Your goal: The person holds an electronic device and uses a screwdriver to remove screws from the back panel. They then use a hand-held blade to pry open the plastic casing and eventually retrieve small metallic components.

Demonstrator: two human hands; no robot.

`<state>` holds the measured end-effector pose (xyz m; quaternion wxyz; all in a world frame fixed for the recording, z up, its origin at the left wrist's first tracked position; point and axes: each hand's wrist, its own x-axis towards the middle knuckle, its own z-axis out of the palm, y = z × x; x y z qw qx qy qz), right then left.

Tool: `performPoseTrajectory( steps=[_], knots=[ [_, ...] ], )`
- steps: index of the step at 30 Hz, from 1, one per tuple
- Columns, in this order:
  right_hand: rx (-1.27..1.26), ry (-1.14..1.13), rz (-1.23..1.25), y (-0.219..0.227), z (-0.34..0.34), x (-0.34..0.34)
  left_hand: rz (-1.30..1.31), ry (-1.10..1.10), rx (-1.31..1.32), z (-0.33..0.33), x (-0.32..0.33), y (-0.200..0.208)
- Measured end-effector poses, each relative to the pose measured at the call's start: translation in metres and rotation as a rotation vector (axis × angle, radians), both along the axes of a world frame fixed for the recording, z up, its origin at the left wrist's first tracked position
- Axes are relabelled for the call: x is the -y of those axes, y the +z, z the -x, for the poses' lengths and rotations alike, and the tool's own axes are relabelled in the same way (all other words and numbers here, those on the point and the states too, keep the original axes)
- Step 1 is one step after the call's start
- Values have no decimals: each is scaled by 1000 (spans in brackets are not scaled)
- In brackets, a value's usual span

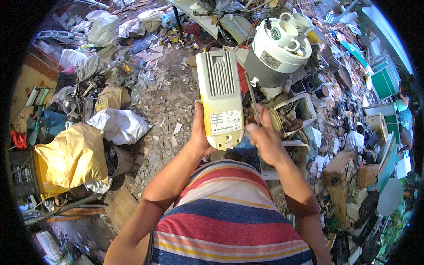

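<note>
My left hand [199, 132] grips a long yellowed plastic device casing [219, 95] from below and holds it upright in front of my chest. The casing has a ribbed vent near its top and a white label low on its back. My right hand [264, 137] is closed around a thin metal rod or screwdriver [252, 98], whose shaft rises beside the casing's right edge. Whether its tip touches the casing cannot be made out.
A white and grey round cooker [274, 57] with mugs [287, 33] on top stands just beyond the casing. Full bags, white [119, 126] and yellow [73, 159], lie left. Piled electronic scrap [353, 145] and wooden blocks [338, 172] crowd the right. Rubble covers the ground [170, 101].
</note>
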<state>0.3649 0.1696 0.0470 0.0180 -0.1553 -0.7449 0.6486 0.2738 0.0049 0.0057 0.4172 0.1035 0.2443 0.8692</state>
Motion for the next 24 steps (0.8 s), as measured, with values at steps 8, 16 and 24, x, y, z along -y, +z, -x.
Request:
performPoseTrajectory(
  steps=[8, 16, 24],
  knots=[
    [129, 224, -428, 40, -69, -18, 53, 39, 6, 9, 10, -4],
    [160, 107, 114, 97, -77, -67, -58, -14, 102, 15, 11, -3],
    [358, 123, -116, 12, -138, -75, -2, 11, 76, 23, 9, -9]
  ],
)
